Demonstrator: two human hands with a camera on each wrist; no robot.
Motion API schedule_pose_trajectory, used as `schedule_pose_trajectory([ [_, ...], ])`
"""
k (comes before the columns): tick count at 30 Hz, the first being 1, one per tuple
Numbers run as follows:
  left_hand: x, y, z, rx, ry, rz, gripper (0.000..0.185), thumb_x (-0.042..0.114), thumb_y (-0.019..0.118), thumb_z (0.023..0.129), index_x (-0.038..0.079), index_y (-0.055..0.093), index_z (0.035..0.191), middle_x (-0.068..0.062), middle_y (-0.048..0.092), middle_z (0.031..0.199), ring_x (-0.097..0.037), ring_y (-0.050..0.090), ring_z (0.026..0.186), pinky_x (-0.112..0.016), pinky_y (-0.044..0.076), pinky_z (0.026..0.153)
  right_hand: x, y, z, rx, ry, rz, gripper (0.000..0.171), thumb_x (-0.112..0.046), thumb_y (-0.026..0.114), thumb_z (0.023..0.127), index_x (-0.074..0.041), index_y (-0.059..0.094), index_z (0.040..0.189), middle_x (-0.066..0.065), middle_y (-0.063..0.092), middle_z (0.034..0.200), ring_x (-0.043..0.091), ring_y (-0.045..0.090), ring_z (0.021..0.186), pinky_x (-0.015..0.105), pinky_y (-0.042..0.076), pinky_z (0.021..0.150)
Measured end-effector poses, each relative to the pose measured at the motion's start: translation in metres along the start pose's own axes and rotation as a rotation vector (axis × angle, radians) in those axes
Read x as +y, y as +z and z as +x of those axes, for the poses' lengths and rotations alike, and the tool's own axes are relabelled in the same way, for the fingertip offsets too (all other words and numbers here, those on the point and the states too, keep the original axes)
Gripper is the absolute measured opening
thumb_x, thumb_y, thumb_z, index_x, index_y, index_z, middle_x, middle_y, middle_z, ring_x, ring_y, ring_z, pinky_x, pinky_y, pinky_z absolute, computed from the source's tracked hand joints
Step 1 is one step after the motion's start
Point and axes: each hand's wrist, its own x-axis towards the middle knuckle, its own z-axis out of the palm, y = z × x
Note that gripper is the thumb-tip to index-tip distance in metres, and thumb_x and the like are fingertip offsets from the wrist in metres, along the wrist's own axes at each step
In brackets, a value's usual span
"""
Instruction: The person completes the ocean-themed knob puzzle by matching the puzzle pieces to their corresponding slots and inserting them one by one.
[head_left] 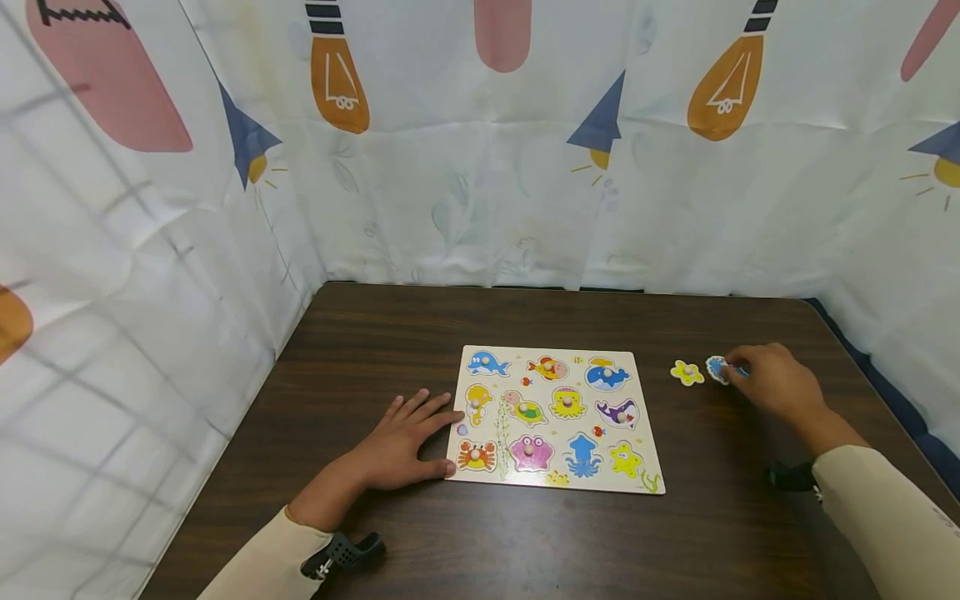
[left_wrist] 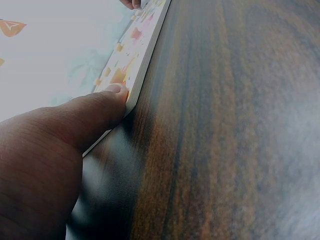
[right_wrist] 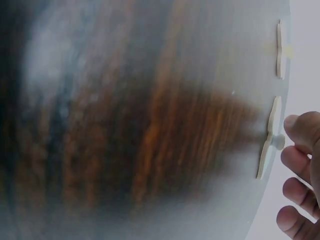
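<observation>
1. My left hand [head_left: 397,446] lies flat on the table [head_left: 375,350], fingers straight and released. The thumb tip [left_wrist: 116,90] touches the left edge of the puzzle board [head_left: 555,417], holding nothing.
2. My right hand [head_left: 772,383] is at 3 o'clock from the board, well apart from it. Its fingers [right_wrist: 300,127] are curled round the small peg of the blue piece [head_left: 717,368], which sits flat on the table.
3. The yellow piece [head_left: 687,372] lies just beside the blue piece at its 9 o'clock, loose, between it and the board.
4. Key relation: the blue piece sits at the 9 o'clock tip of my right fingers. The board is further toward 9 o'clock. The right hand is far nearer to both loose pieces than the left.
5. In the right wrist view both pieces show edge-on and lie flat; peg upright.
6. I cannot tell which board slots are open; most appear filled.
</observation>
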Motion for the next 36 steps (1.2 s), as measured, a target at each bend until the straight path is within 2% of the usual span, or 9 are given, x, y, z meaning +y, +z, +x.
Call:
schedule_pose_trajectory([
  [5, 0.0, 0.0, 0.0, 0.001, 0.002, 0.0, 0.077, 0.067, 0.064, 0.091, 0.034, 0.043, 0.157, 0.0, 0.026, 0.168, -0.034, 0.012, 0.155, -0.062, 0.005, 0.121, 0.004, 0.002, 0.001, -0.013, 0.017, -0.012, 0.036, -0.03, 0.067, 0.099, 0.0, 0.069, 0.118, 0.027, 0.066, 0.111, 0.048, 0.06, 0.101, 0.059, 0.052, 0.063],
  [11, 0.001, 0.0, 0.0, -0.002, -0.002, -0.007, 0.076, 0.066, 0.065, 0.091, 0.034, 0.043, 0.157, 0.0, 0.026, 0.168, -0.035, 0.013, 0.155, -0.062, 0.005, 0.121, 0.006, 0.006, 0.004, -0.033, 0.057, -0.009, 0.038, -0.033, 0.065, 0.1, -0.001, 0.068, 0.119, 0.028, 0.064, 0.112, 0.049, 0.056, 0.105, 0.06, 0.05, 0.065],
  [14, 0.002, 0.0, -0.001, -0.001, -0.002, -0.012, 0.076, 0.065, 0.065, 0.091, 0.034, 0.044, 0.156, 0.0, 0.027, 0.168, -0.035, 0.014, 0.155, -0.063, 0.005, 0.121, 0.006, 0.007, 0.005, -0.032, 0.061, -0.007, 0.036, -0.033, 0.065, 0.1, -0.002, 0.068, 0.118, 0.027, 0.065, 0.111, 0.048, 0.056, 0.104, 0.057, 0.049, 0.062],
  [18, 0.001, 0.001, -0.001, 0.006, 0.003, -0.012, 0.075, 0.065, 0.065, 0.091, 0.034, 0.044, 0.156, 0.0, 0.027, 0.167, -0.036, 0.014, 0.155, -0.063, 0.005, 0.12, 0.003, 0.007, 0.004, -0.022, 0.047, 0.002, 0.032, -0.031, 0.066, 0.1, -0.003, 0.071, 0.115, 0.024, 0.066, 0.108, 0.044, 0.058, 0.099, 0.051, 0.049, 0.058],
  [25, 0.0, 0.0, 0.001, 0.004, 0.003, -0.001, 0.077, 0.068, 0.064, 0.091, 0.035, 0.042, 0.157, 0.001, 0.026, 0.168, -0.034, 0.012, 0.155, -0.063, 0.004, 0.121, -0.011, 0.002, -0.001, 0.004, 0.005, 0.027, 0.03, -0.031, 0.068, 0.099, -0.004, 0.074, 0.113, 0.021, 0.067, 0.107, 0.044, 0.057, 0.102, 0.052, 0.051, 0.059],
  [31, 0.0, -0.001, 0.001, -0.001, -0.001, 0.006, 0.078, 0.069, 0.063, 0.09, 0.035, 0.042, 0.157, 0.002, 0.026, 0.168, -0.033, 0.012, 0.156, -0.063, 0.004, 0.121, -0.027, -0.001, -0.005, 0.031, -0.047, 0.049, 0.027, -0.029, 0.07, 0.099, -0.006, 0.076, 0.112, 0.016, 0.069, 0.103, 0.038, 0.058, 0.098, 0.038, 0.046, 0.051],
  [36, 0.0, -0.001, 0.001, -0.004, -0.006, 0.004, 0.078, 0.069, 0.063, 0.09, 0.035, 0.042, 0.157, 0.002, 0.025, 0.168, -0.033, 0.012, 0.156, -0.062, 0.004, 0.121, -0.041, -0.002, -0.007, 0.043, -0.093, 0.056, 0.023, -0.023, 0.071, 0.097, -0.005, 0.078, 0.11, 0.013, 0.071, 0.102, 0.034, 0.059, 0.094, 0.035, 0.045, 0.05],
])
